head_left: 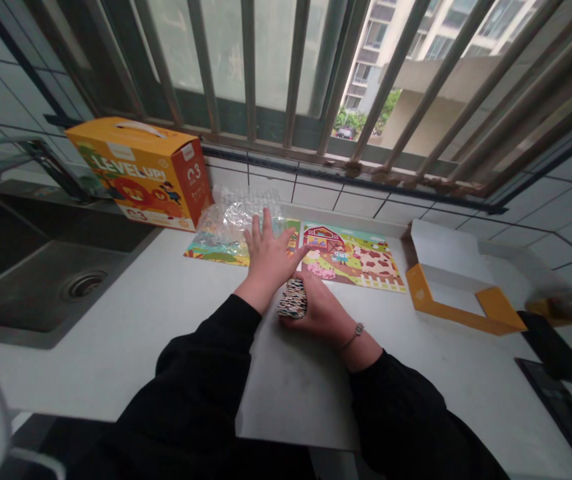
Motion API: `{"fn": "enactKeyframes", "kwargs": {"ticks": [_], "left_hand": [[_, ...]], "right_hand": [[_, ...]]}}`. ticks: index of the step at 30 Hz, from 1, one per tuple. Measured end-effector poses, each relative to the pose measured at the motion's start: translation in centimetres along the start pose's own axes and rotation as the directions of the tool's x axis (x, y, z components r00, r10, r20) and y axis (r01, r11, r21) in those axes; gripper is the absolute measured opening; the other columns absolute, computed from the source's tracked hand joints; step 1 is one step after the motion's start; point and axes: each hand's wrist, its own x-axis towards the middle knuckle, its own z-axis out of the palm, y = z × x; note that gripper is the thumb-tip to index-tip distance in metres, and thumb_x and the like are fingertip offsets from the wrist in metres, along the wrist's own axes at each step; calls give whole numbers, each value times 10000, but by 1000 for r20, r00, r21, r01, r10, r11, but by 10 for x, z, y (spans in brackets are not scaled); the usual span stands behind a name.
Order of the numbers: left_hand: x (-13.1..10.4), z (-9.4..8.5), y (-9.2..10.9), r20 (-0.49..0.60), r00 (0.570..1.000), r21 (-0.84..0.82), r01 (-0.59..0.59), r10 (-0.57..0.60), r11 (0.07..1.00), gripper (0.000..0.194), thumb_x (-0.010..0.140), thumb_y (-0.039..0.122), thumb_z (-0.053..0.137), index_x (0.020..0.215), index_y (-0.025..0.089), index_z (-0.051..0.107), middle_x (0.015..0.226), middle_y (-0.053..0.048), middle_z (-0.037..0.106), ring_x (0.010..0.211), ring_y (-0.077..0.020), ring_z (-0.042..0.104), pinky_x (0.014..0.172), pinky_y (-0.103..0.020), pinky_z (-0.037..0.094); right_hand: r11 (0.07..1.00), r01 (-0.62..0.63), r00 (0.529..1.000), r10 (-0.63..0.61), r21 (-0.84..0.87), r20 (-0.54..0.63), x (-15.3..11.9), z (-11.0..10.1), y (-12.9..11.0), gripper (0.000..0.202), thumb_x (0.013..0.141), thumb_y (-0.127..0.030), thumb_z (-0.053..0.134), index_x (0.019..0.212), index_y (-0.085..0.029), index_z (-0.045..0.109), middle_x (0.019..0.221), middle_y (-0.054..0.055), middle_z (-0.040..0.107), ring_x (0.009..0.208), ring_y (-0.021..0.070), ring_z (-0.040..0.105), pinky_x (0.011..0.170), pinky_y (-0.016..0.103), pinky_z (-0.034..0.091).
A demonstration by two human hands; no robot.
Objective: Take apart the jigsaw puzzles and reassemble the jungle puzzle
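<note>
R hand [322,308] grips the stack [292,299] over the counter [166,290]; L hand [273,256] open, fingers spread, nr the wrap [246,208]. Done: box [436,305] open, 2 boards [353,257] flat. Left, prob.: stack, not yet spread out

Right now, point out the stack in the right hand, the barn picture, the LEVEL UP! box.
Stack [293,299]: head view, on the striped edges facing the camera.
Barn picture [353,258]: head view, middle of its printed face.
LEVEL UP! box [140,175]: head view, front panel, by the lettering.
</note>
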Motion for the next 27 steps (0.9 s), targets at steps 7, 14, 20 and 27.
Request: {"fn": "enactKeyframes", "kwargs": {"ticks": [7, 14, 20, 27], "left_hand": [[-2, 8, -17, 58, 995, 108, 78, -84, 991, 718, 1064, 595, 540, 1624, 148, 505, 1784, -229, 365, 1706, -481, 140, 1334, -791, -17], [-30, -30, -22, -178, 982, -58, -76, 65, 995, 172, 1045, 315, 640, 1180, 216, 682, 1287, -127, 730, 1346, -328, 596, 1344, -606, 266], [-42, -43, -34, -209, 974, 20, -80, 83, 997, 253, 921, 65, 654, 1138, 197, 646, 989, -78, 701, 1024, -291, 630, 997, -458, 531], [-46, -46, -23, -100, 976, 148, -178, 194, 973, 118, 1023, 165, 609, 1071, 184, 714, 1061, -127, 731, 1033, -310, 648, 943, -446, 512]], "right_hand": [[1000, -10, 999, 10, -4, 35, -5, -3, -2, 828, 744, -338, 931, 1448, -233, 508, 1351, 158, 641, 1247, 362, 637, 1103, 537, 544], [949, -156, 988, 154, 274, 28, -8, -18, -8, 866, 736, -393, 967, 1443, -236, 493, 1383, 145, 634, 1293, 340, 643, 1168, 510, 511], [626, -249, 967, 207, 739, 150, -13, -27, -14, 961, 732, -549, 1004, 1484, -282, 468, 1359, 126, 699, 1223, 318, 720, 1067, 467, 573], [515, -212, 968, 230, 831, 105, -18, -20, -11, 989, 699, -573, 1026, 1498, -301, 512, 1392, 116, 701, 1279, 331, 703, 1111, 470, 551]]}}
